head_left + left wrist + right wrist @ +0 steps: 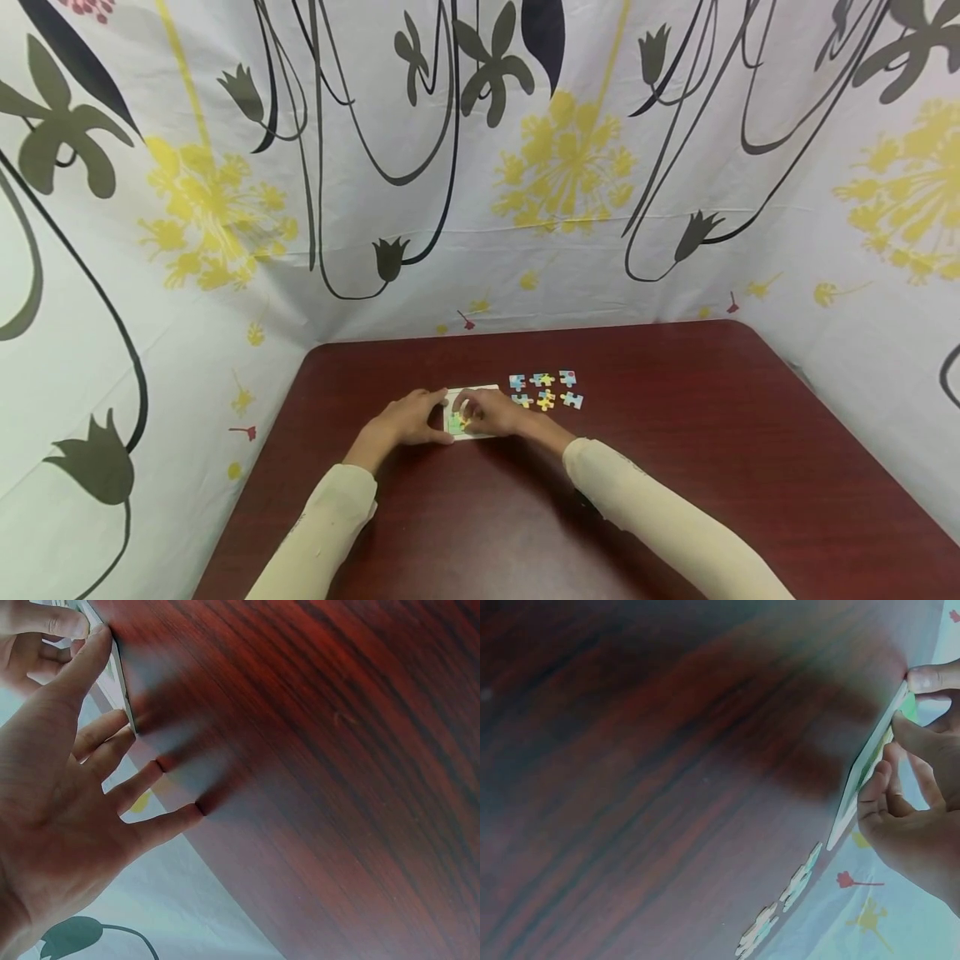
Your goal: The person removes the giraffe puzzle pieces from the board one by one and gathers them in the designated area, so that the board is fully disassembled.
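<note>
A small white puzzle board (pixel 478 387) lies flat on the table. My left hand (pixel 408 419) holds its left end, thumb at the near corner and fingertips at the far one. In the left wrist view that hand (pixel 67 787) has its other fingers spread, tips on the tabletop. My right hand (pixel 491 412) is over the board with curled fingers, pinching a small yellow puzzle piece (pixel 463 423) low against it; the fingers partly hide the piece. Beside it a green piece (pixel 454 425) shows at the board's near left. In the right wrist view the right hand (pixel 922 780) covers much of the board.
Several loose jigsaw pieces (pixel 546 400), blue and yellow, lie in two rows right of the board. The dark red wooden table (pixel 675 433) reaches back to a white flower-printed cloth (pixel 480 275), which also hangs at both sides.
</note>
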Tool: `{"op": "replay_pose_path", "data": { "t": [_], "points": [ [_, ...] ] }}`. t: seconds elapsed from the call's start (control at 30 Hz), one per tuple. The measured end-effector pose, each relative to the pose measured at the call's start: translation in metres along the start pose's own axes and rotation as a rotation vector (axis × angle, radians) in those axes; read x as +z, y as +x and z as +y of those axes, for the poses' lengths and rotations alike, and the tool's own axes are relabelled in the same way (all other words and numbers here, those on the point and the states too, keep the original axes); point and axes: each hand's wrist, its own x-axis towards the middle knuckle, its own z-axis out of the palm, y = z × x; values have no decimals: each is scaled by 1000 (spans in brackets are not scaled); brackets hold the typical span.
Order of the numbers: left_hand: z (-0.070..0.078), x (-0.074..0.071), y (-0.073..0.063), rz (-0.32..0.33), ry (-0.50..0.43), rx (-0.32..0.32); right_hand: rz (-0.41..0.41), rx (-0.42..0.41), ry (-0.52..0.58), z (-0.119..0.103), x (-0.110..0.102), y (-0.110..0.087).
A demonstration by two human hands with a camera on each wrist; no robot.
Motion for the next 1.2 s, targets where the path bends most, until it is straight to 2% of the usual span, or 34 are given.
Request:
{"op": "replay_pose_path", "data": {
  "t": [0.17, 0.27, 0.53, 0.87, 1.03, 1.2],
  "points": [
    [0, 1, 1, -5, 3, -2, 72, -72, 23, -1, 3, -4],
    [1, 0, 0, -7, 4, -5, 102, -86, 18, -1, 4, -5],
    [0, 3, 1, -1, 10, -18, 135, -85, 10, 0, 5, -8],
    [0, 3, 3, -10, 20, -18, 156, -82, 54, 1, -3, -18],
    [1, 2, 4, -16, 25, -33, 155, -56, 79, 7, -11, -25],
    [1, 2, 4, -13, 29, -44, 171, -51, 39, 17, -19, -35]
  ]
}}
